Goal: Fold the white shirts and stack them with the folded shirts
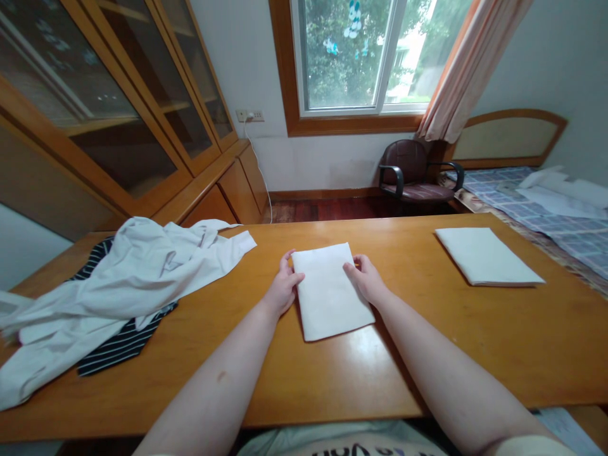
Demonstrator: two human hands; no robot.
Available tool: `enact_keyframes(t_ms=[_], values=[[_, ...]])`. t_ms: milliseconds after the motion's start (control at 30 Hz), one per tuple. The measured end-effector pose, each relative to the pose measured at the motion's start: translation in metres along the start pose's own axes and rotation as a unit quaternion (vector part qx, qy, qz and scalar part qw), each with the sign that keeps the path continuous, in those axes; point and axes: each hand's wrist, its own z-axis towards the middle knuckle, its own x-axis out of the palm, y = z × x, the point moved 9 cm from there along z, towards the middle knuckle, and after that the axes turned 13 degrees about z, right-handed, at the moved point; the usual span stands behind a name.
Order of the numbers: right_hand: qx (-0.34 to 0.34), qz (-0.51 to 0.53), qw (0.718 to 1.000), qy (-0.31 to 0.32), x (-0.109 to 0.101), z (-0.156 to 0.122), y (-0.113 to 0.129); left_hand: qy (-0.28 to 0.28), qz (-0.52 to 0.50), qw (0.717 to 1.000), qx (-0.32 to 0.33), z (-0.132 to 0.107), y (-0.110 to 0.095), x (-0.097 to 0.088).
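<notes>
A white garment folded into a neat rectangle (pixel 327 294) lies in the middle of the wooden table (pixel 418 354). My left hand (pixel 284 286) grips its left edge near the far corner, fingers curled round the fabric. My right hand (pixel 365 278) grips the right edge, thumb on top and fingers closed on the cloth. The two hands face each other across the fold.
A heap of unfolded white clothes (pixel 118 285) over a dark striped garment (pixel 123 339) covers the table's left end. Another folded white piece (pixel 487 256) lies at the right. Behind stand a cabinet (pixel 118 107), a chair (pixel 411 171), a window (pixel 361 50) and a bed (pixel 555 209).
</notes>
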Motion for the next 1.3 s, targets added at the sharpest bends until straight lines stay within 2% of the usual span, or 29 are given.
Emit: enact_keyframes(t_ms=[133,267,367,467,567,700,1000,1167,1300], values=[[0.019,0.191,0.981,0.022,0.006,0.002,-0.001,0.019,-0.036,0.999,0.009,-0.004,-0.009,0.005],[0.138,0.278,0.939,0.147,0.028,-0.013,-0.002,0.053,-0.053,0.997,-0.015,-0.008,-0.007,0.013],[0.220,0.288,0.906,0.218,0.040,-0.029,-0.005,0.093,-0.050,0.993,-0.057,-0.012,0.000,0.018],[0.261,0.265,0.905,0.207,0.041,-0.036,-0.009,0.119,-0.042,0.987,-0.097,-0.015,0.008,0.020],[0.290,0.219,0.914,0.180,0.041,-0.039,-0.013,0.111,-0.039,0.986,-0.116,-0.014,0.013,0.018],[0.287,0.234,0.913,0.170,0.045,-0.037,-0.012,0.074,-0.038,0.985,-0.153,-0.011,0.023,0.013],[0.198,0.290,0.923,0.156,0.046,-0.026,-0.007,0.049,-0.037,0.980,-0.188,-0.009,0.032,0.009],[0.195,0.298,0.927,0.120,0.043,-0.025,-0.007,0.039,-0.038,0.980,-0.190,-0.008,0.032,0.008],[0.193,0.287,0.931,0.114,0.041,-0.022,-0.007,-0.003,-0.023,0.987,-0.158,-0.005,0.028,0.001]])
